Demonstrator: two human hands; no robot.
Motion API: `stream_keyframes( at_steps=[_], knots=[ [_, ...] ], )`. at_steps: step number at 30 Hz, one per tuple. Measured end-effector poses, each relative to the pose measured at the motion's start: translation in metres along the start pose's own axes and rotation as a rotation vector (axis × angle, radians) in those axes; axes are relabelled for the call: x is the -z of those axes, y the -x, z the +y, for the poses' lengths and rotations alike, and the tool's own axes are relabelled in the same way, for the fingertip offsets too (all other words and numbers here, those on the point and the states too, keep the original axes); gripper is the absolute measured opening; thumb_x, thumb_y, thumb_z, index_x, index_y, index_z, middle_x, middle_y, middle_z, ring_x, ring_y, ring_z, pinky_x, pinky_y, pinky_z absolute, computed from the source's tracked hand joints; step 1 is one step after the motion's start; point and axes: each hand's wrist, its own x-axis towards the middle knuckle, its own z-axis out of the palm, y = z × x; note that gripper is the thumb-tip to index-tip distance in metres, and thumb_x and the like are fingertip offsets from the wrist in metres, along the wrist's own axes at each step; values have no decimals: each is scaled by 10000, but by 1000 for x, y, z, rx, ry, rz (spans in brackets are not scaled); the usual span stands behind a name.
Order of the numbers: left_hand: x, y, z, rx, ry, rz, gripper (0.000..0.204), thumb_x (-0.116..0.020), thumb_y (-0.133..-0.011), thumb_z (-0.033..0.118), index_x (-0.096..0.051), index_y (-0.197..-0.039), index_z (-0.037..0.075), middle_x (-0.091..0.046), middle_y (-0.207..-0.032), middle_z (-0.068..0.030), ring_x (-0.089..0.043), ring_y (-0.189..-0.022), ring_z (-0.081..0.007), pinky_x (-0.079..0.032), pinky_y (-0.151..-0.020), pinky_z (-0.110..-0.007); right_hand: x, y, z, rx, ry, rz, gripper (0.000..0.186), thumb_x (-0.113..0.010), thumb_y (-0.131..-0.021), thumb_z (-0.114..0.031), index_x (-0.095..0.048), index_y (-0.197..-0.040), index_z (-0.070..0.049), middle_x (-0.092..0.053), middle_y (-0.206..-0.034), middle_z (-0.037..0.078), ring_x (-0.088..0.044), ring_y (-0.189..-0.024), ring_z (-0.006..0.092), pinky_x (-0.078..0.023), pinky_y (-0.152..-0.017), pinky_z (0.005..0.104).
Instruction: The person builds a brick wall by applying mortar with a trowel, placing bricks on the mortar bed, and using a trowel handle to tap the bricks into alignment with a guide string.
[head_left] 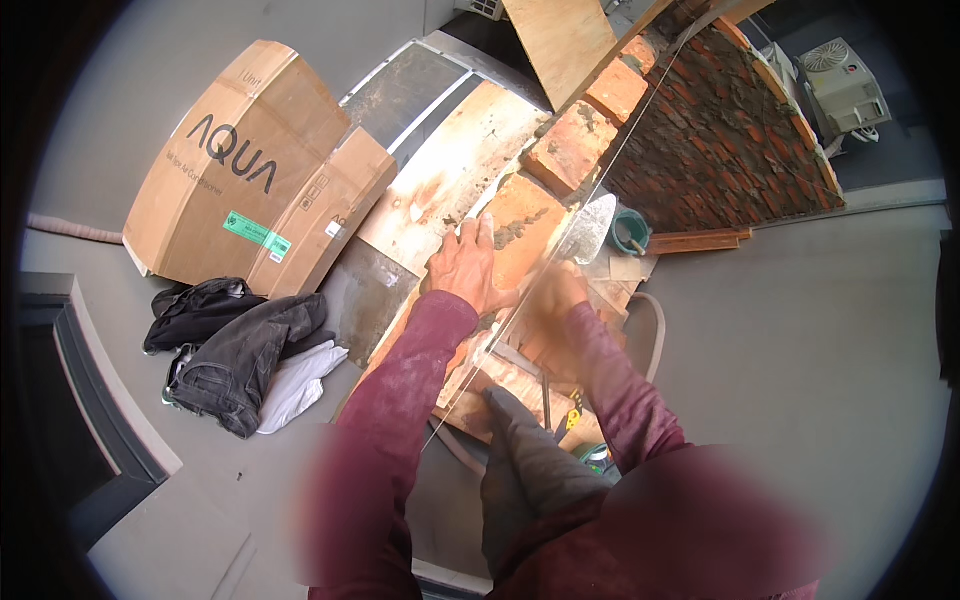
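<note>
My left hand (468, 262) grips an orange brick (527, 225) on top of a narrow brick wall, fingers over its left side and thumb along the near end. A streak of grey mortar lies on that brick. Just right of it, my right hand (560, 288) is closed and blurred by motion. From this fist a trowel's pale metal blade (591, 228) points away from me; its handle is hidden in the hand. Farther along the wall sits another brick (572, 148) with mortar on it. A thin taut string (630, 132) runs lengthwise beside the bricks.
A green bucket (629, 232) stands right of the wall, near a mortar-smeared brick surface (715, 125). Left are a large cardboard box (250, 165), dark clothes (240, 345) and a wooden board (455, 175). A yellow-handled tool (569, 419) lies near my legs.
</note>
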Motion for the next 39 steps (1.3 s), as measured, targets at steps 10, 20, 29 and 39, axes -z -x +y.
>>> stream_keyframes(
  at_steps=[10, 20, 29, 39],
  knots=[
    [10, -30, 7, -112, 5, 185, 1059, -774, -651, 523, -332, -1443, -23, -372, -1448, -194, -411, -1296, -335, -447, -988, -475, 30, -21, 7, 29, -270, -202, 326, -664, -858, -7, -448, -1089, 74, -650, -981, 182, -697, -830, 250, -632, -629, 333],
    [-6, -152, 61, 42, 121, 46, 1246, -758, -658, 592, -76, -1523, 9, -271, -1520, -227, -279, -1422, -328, -223, -1175, -472, 22, -35, -43, 91, -238, -77, 306, -668, -843, 6, -476, -1073, 67, -653, -968, 180, -698, -819, 243, -630, -645, 307],
    [-20, -161, 66, 17, 161, 169, 1066, -845, -608, 519, -380, -1349, -92, -535, -1234, -229, -552, -1153, -330, -384, -1054, -432, 14, -45, -44, 91, -157, 5, 415, -654, -823, 38, -376, -1131, 55, -618, -975, 183, -692, -806, 256, -634, -607, 321],
    [-16, -160, 65, -18, 176, 208, 824, -847, -605, 490, -545, -1149, -50, -573, -1151, -207, -575, -1113, -319, -391, -1049, -450, 4, -35, -57, 68, -76, 49, 475, -693, -812, 7, -355, -1145, 13, -617, -924, 158, -676, -679, 219, -621, -558, 341]
  ],
)
